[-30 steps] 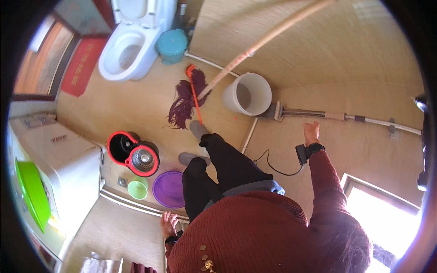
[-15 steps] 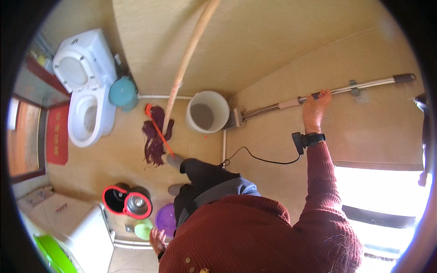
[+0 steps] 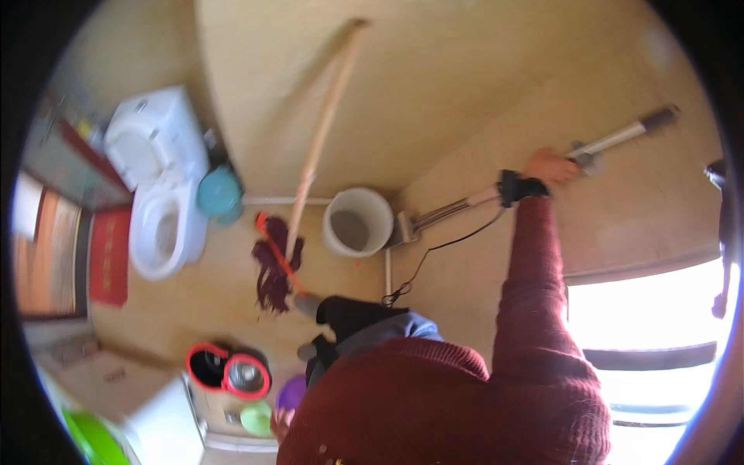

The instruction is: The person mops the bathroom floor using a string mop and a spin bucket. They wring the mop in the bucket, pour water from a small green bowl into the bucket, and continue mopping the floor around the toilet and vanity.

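Note:
High on the wall to the right, my right hand (image 3: pixel 552 166) is closed around the pole of a mop (image 3: pixel 616 144). Its pole slants down the wall from a dark end grip, past a wall clip, to a grey head beside a white bucket (image 3: pixel 338 243). My left hand (image 3: pixel 280 427) hangs low by my side near a purple basin (image 3: pixel 291 394); the body hides most of it, and the visible fingers look loose and empty.
A string mop (image 3: pixel 273 291) with a long wooden handle leans against the wall, a thin orange-red stick beside it. A toilet (image 3: pixel 164 249) and teal bin (image 3: pixel 220 195) stand at left. Nearer are a red-rimmed spin bucket (image 3: pixel 269 380) and white appliance (image 3: pixel 159 426). A black cable hangs along the wall.
My right hand has slid or shifted up along the mop pole toward the wall clip. My left hand has drawn in closer to my body. The whole view has tilted slightly.

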Tool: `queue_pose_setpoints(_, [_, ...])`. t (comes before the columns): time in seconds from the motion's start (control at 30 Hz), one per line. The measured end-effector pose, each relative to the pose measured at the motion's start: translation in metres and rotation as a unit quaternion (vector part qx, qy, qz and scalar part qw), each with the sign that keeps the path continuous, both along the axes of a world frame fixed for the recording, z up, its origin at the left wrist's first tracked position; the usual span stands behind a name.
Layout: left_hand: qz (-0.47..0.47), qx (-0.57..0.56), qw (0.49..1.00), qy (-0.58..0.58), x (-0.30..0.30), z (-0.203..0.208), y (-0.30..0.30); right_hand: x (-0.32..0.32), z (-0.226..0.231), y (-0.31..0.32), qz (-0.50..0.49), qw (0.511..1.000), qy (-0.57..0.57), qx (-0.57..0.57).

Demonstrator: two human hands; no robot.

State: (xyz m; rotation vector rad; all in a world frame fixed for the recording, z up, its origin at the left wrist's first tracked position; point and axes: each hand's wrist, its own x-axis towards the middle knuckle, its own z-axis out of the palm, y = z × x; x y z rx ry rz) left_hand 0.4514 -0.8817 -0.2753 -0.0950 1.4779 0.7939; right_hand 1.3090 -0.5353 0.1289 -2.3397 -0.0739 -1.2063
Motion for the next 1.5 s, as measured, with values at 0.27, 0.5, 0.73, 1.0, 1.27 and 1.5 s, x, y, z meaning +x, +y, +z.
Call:
queue_pose_setpoints(0.27, [0.01,-0.035,0.998,0.056,0.027,0.077,-0.034,0.058,0.055,-0.034,0.021,0.681,0.043,-0.731])
queue_pose_setpoints(0.5, [0.022,-0.028,0.992,0.117,0.031,0.117,-0.022,-0.103,0.035,0.01,0.605,0.785,0.121,0.057])
queue_pose_setpoints(0.73, [0.084,-0.061,0.989,0.108,0.055,0.122,-0.068,-0.259,0.101,0.022,0.694,0.708,0.046,-0.125])
queue_pose_setpoints(1.0, [0.14,-0.099,0.981,0.092,0.087,0.105,-0.124,-0.371,0.179,0.047,0.81,0.555,0.187,-0.034])
queue_pose_setpoints(1.27, [0.188,-0.102,0.974,0.07,0.119,0.092,-0.157,-0.481,0.223,0.037,0.882,0.414,0.225,0.022])
queue_pose_setpoints(1.5, [0.283,-0.098,0.952,0.067,0.145,0.086,-0.184,-0.533,0.184,0.069,0.921,0.237,0.292,0.102])
